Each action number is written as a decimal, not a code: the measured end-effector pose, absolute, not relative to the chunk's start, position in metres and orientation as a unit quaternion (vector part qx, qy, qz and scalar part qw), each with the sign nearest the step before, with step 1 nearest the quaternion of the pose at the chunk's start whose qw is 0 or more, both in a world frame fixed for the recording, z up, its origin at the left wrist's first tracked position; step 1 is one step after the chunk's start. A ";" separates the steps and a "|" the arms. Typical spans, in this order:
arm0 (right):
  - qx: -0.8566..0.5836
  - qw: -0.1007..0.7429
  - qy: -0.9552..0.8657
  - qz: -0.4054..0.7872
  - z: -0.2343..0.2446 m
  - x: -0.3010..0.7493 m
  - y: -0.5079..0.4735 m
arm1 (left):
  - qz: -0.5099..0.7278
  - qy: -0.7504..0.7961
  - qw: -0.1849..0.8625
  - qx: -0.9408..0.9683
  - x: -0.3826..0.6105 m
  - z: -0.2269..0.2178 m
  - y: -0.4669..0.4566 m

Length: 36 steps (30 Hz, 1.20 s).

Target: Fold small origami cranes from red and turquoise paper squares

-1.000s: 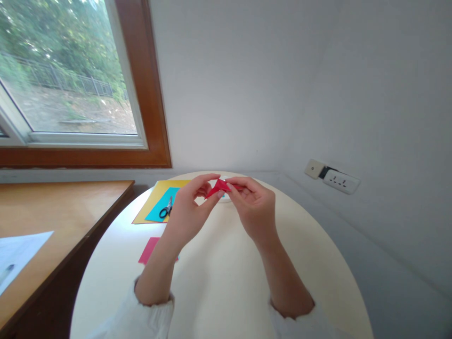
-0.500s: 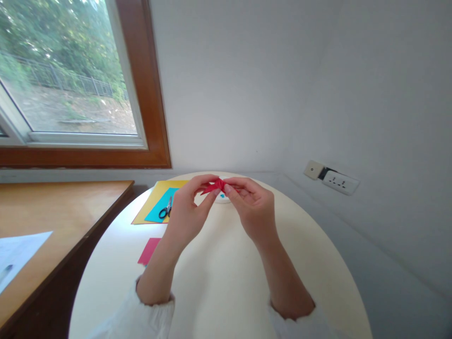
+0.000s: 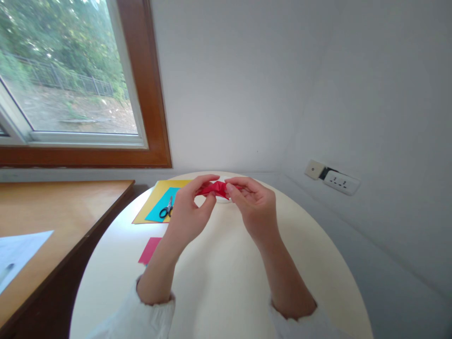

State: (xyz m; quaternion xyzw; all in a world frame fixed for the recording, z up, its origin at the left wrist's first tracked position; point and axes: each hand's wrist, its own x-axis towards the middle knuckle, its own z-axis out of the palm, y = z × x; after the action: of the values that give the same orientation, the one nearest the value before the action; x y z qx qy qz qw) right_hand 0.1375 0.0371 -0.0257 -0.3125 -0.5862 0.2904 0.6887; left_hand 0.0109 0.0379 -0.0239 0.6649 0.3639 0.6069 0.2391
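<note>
A small folded piece of red paper is held up above the round cream table, between both hands. My left hand pinches its left end with thumb and fingers closed. My right hand pinches its right end the same way. Both wrists show white sleeves. Part of the red paper is hidden by my fingers.
A yellow sheet with a cyan sheet and scissors on top lies at the table's far left. A pink sheet lies nearer. A wooden desk with white paper stands left. A wall socket is at right.
The red paper has turned from a pointed triangular shape into a flatter, wider strip between my fingers. Both hands stay in almost the same place.
</note>
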 end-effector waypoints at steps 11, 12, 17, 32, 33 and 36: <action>-0.337 0.702 -0.554 0.296 -0.025 0.138 0.039 | 0.569 0.354 0.338 0.661 0.007 -0.018 0.034; -0.339 0.703 -0.553 0.293 -0.026 0.139 0.040 | 0.569 0.357 0.346 0.655 0.008 -0.018 0.034; -0.359 0.688 -0.585 0.236 -0.029 0.139 0.042 | 0.580 0.402 0.320 0.633 0.012 -0.019 0.037; -0.336 0.687 -0.577 0.288 -0.032 0.139 0.047 | 0.599 0.385 0.377 0.593 0.013 -0.020 0.040; -0.332 0.689 -0.571 0.298 -0.032 0.139 0.047 | 0.600 0.379 0.393 0.586 0.013 -0.020 0.040; -0.318 0.701 -0.549 0.326 -0.032 0.139 0.049 | 0.600 0.354 0.447 0.561 0.012 -0.020 0.041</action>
State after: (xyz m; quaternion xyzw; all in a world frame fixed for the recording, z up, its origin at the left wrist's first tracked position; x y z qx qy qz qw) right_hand 0.1392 0.0489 -0.0322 -0.3182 -0.5490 0.3261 0.7007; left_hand 0.0122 0.0409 -0.0198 0.5612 0.3540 0.6001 0.4467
